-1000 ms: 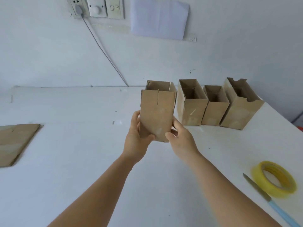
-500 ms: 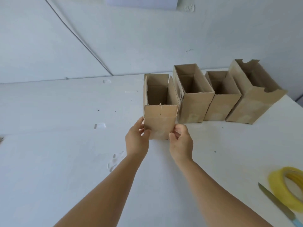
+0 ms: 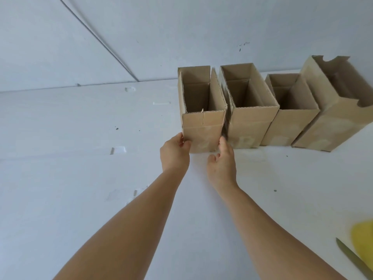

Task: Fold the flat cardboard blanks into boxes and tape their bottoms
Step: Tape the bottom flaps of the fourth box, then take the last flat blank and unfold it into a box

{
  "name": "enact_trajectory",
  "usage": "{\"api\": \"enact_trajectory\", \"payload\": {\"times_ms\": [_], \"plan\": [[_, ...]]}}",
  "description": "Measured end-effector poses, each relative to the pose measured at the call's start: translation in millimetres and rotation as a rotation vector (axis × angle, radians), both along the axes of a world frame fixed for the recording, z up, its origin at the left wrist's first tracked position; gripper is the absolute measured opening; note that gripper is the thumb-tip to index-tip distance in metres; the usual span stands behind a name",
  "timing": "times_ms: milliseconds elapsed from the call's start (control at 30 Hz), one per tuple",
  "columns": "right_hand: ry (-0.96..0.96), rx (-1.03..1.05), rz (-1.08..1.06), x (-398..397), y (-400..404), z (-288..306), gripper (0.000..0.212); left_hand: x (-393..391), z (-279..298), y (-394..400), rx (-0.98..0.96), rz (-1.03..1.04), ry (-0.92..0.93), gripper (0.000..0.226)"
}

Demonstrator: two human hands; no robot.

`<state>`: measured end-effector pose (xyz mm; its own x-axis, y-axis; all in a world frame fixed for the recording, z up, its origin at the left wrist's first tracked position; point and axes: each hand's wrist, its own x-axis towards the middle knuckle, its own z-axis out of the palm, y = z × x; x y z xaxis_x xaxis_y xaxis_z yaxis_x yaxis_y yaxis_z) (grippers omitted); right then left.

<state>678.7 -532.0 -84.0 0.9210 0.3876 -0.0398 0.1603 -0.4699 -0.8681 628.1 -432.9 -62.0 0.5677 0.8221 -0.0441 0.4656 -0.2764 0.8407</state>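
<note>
- I look down on a white table (image 3: 80,178) that fills most of the view, with a pale wall (image 3: 181,27) behind it and a thin cable (image 3: 96,37) slanting down that wall.
- Four open-topped cardboard boxes stand in a row at the far edge of the table. The tallest box (image 3: 333,110), far right, has notched top flaps.
- Next to it I see a shorter box (image 3: 290,126), then a middle box (image 3: 250,122) with its flaps standing up.
- The leftmost box (image 3: 201,128) is the one I am handling. It stands upright on the table, open side up, just beside the middle box, perhaps touching it. It is plain brown corrugated board; the near top flap has a short vertical slit and a small torn edge, and pale scuffs mark the lower front.
- My left hand (image 3: 174,153) holds its lower left corner, thumb on the front face, fingers curled round the side.
- My right hand (image 3: 222,160) is at the lower right corner, fingers loosely extended, fingertips at the box edge; I cannot tell if it grips.
- At the lower right edge lie a blurred yellow tape roll (image 3: 363,241) and a blade (image 3: 351,257).
</note>
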Motion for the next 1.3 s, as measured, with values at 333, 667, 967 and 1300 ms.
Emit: {"api": "enact_trajectory", "payload": {"times_ms": [333,667,967,1300], "plan": [[-0.08,-0.236,0.244,-6,-20,-1,0.057,-33,-1,-6,0.172,-0.205,0.335,0.051],[-0.396,-0.665,0.657,-56,-31,20,0.064,-130,9,-12,0.57,-0.417,0.638,0.051],[-0.501,-0.581,0.798,-180,-8,55,0.06,-278,39,-3,0.49,-0.21,0.575,0.056],[-0.472,-0.458,0.934,-359,31,72,0.068,-480,62,15,0.471,-0.021,0.573,0.055]]}}
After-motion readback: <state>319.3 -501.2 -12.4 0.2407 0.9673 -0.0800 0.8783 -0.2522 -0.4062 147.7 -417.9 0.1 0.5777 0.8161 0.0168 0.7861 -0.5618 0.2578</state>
